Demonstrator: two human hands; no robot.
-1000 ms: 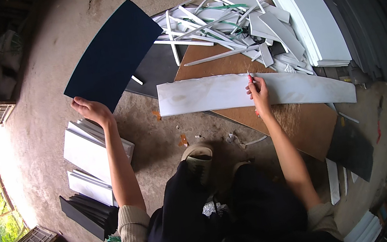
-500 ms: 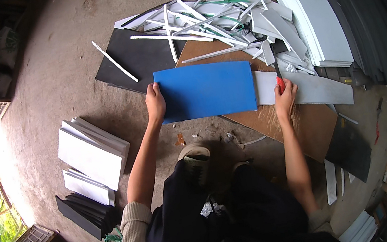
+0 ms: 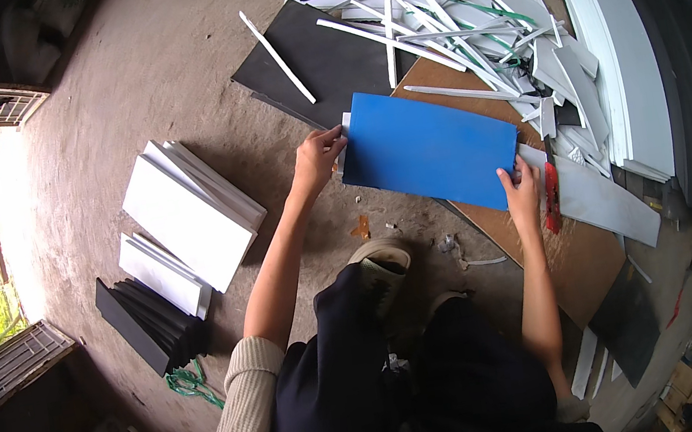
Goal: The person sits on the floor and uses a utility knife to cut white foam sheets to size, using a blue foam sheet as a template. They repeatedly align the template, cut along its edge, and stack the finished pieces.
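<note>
A blue rectangular panel (image 3: pixel 430 149) lies tilted over a long white panel (image 3: pixel 605 199) on a brown board (image 3: pixel 569 260). My left hand (image 3: pixel 316 158) pinches the blue panel's left edge, where a sliver of the white panel shows beneath. My right hand (image 3: pixel 521 190) grips its lower right corner. A red-handled cutter (image 3: pixel 551 198) sits right beside my right hand; I cannot tell whether the fingers hold it.
A black sheet (image 3: pixel 325 64) and a heap of white offcut strips (image 3: pixel 470 30) lie behind the board. Long white trim (image 3: pixel 627 44) runs along the right. Stacks of white panels (image 3: pixel 191 211) and black panels (image 3: pixel 148 319) stand at the left. My shoe (image 3: pixel 379 264) is near the board.
My left hand swung the blue panel from the left over onto the white panel. It now lies tilted on it, with both hands at its edges.
</note>
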